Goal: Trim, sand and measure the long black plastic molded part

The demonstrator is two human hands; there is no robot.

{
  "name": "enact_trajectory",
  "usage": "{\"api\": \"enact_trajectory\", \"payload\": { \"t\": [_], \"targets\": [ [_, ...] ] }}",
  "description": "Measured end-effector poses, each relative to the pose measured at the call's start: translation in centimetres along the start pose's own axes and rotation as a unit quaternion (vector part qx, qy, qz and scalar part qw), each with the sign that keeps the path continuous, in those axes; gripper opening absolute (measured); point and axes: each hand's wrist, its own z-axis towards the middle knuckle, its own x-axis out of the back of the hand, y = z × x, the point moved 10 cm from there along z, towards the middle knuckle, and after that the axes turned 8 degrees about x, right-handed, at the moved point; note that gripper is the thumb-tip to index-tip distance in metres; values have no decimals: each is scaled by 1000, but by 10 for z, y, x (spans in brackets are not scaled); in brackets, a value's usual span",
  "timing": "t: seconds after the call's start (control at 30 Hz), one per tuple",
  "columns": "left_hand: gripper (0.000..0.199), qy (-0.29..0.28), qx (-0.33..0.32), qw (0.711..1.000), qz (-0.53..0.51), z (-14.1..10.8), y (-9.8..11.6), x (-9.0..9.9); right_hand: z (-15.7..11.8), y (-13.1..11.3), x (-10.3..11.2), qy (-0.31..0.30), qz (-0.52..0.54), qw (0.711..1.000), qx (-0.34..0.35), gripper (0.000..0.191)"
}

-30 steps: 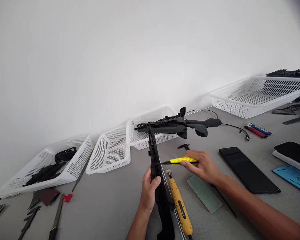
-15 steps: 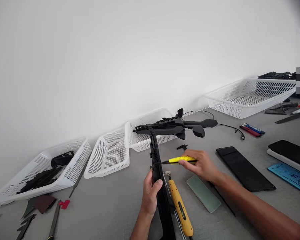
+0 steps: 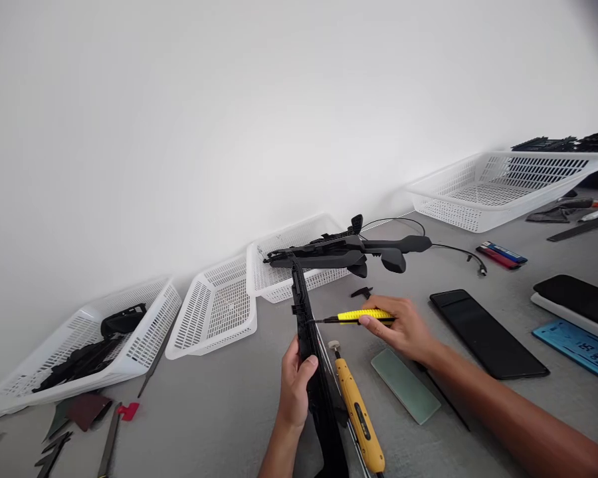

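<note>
My left hand (image 3: pixel 295 388) is closed around a long, narrow black plastic part (image 3: pixel 323 415), thumb on top. The part is tilted, its far end pointing away from me toward the baskets. In my right hand (image 3: pixel 407 330) is a yellow-handled cutter-like tool (image 3: pixel 355 317) with a thin dark tip, held nearly level. That tip meets the part's edge above my left fingers; whether it touches or just overlaps I cannot tell. Beneath my hands lie a yellow rotary tool (image 3: pixel 359 415) and a pale green rectangular block (image 3: pixel 405 386).
Larger black parts (image 3: pixel 349 255) lie across a white basket (image 3: pixel 274 292). More white baskets stand left (image 3: pixel 164 315) and far right (image 3: pixel 458 209). A dark phone-like slab (image 3: pixel 488 335) and a blue digital display (image 3: pixel 573 342) lie right. A red-handled file (image 3: pixel 112 431) lies left.
The part's far end and my left hand have shifted slightly left. The tool's tip now sits at the part's right edge instead of reaching across its face. My grips look unchanged.
</note>
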Motion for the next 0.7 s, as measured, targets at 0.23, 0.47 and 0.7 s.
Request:
{"api": "enact_trajectory", "payload": {
  "t": [0.23,0.47,0.7],
  "targets": [
    [44,-3,-7,1000,4,1,0,-2,-2,1,-23,-68,13,997,-15,45],
    [45,-7,-14,1000,14,0,4,-3,0,10,-13,-23,37,996,-80,48],
    [50,-23,-13,999,41,0,4,-10,0,18,-10,-16,52,993,-107,47]
  ]
}}
